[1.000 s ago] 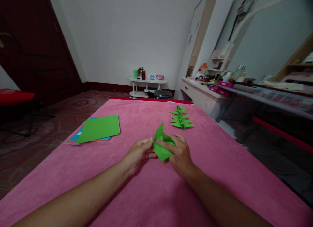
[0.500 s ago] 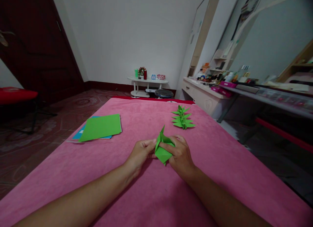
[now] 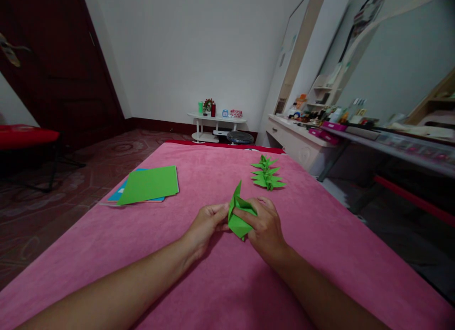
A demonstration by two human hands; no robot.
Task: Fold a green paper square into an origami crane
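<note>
A partly folded piece of green paper (image 3: pixel 241 226) is held up between both hands over the pink cloth (image 3: pixel 213 282). My left hand (image 3: pixel 209 222) pinches its left edge between thumb and fingers. Around its right side my right hand (image 3: pixel 267 223) is closed, with the index finger laid across into the fold. One pointed flap of the paper sticks up at the top. Beyond my right hand, several folded green paper cranes (image 3: pixel 268 173) stand in a row, their wings spread sideways.
To the left lies a stack of coloured paper sheets (image 3: pixel 149 184), green on top, blue beneath. A white low table (image 3: pixel 216 118) stands by the far wall. On the right is a dressing table (image 3: pixel 302 136) crowded with bottles and boxes. A red stool (image 3: pixel 28 137) is at far left.
The whole view has shifted slightly, so things sit a little further right. Both hands keep hold of the green paper, with hardly any change in the grip.
</note>
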